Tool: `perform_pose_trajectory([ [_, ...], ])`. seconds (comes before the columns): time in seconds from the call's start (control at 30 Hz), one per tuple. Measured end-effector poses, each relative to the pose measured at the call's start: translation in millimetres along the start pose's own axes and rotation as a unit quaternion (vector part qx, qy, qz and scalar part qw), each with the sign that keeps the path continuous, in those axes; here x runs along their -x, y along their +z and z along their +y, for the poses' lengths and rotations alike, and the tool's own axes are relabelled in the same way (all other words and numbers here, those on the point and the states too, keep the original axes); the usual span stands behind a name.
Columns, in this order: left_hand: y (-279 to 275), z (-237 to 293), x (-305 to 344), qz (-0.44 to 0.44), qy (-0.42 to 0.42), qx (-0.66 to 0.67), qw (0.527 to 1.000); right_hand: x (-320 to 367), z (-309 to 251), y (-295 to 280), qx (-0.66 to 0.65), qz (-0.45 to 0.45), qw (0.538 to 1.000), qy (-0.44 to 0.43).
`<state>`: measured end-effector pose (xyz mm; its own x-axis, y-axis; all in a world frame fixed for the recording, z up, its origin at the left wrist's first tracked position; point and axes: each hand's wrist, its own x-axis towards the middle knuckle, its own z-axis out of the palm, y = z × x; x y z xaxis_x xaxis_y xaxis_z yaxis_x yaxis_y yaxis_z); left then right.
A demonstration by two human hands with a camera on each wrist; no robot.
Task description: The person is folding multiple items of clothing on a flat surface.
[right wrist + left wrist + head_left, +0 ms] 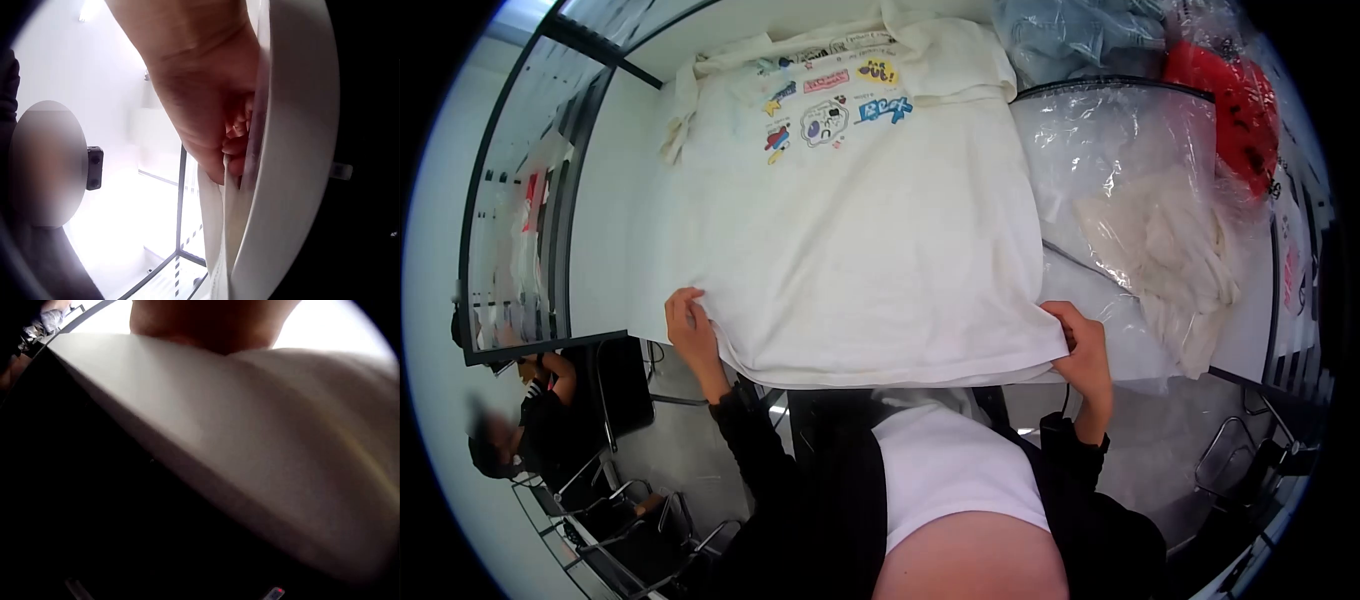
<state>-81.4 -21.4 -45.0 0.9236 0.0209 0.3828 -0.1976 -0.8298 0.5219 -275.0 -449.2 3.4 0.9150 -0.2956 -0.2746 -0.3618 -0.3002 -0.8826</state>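
A white T-shirt [880, 240] with colourful cartoon prints lies spread on the table, its hem along the front edge nearest me. At the hem's left corner is my left hand [692, 335], fingers bent over the cloth's edge; in the left wrist view only a blurred part of that hand [212, 325] shows at the top. My right hand [1082, 345] pinches the hem's right corner, pulling a small fold up. Seen from the right wrist, the thumb and curled fingers of this hand [200, 106] grip a fold of white cloth [215, 237] beside the table edge.
Clear plastic bags with cream cloth [1160, 250] lie right of the shirt; a bagged blue-grey garment [1080, 40] and a red item [1225, 120] are behind. A black-framed partition [520, 230] borders the left. Another person [530, 420] sits at lower left. Chairs [1250, 450] stand lower right.
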Motion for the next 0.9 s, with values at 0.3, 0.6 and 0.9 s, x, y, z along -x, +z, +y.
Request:
perform_pose_trajectory([
  [0.3, 9, -3, -2, 0.034, -0.022, -0.003, 0.999, -10, -1, 1, 0.042, -0.016, 0.998, -0.049],
  [0.6, 10, -4, -3, 0.046, -0.041, -0.003, 0.998, -11, 3, 4, 0.045, -0.004, 0.996, -0.078],
  [0.9, 9, 6, -3, 0.066, -0.023, 0.006, 0.998, -9, 11, 8, 0.048, 0.030, 0.994, -0.092],
])
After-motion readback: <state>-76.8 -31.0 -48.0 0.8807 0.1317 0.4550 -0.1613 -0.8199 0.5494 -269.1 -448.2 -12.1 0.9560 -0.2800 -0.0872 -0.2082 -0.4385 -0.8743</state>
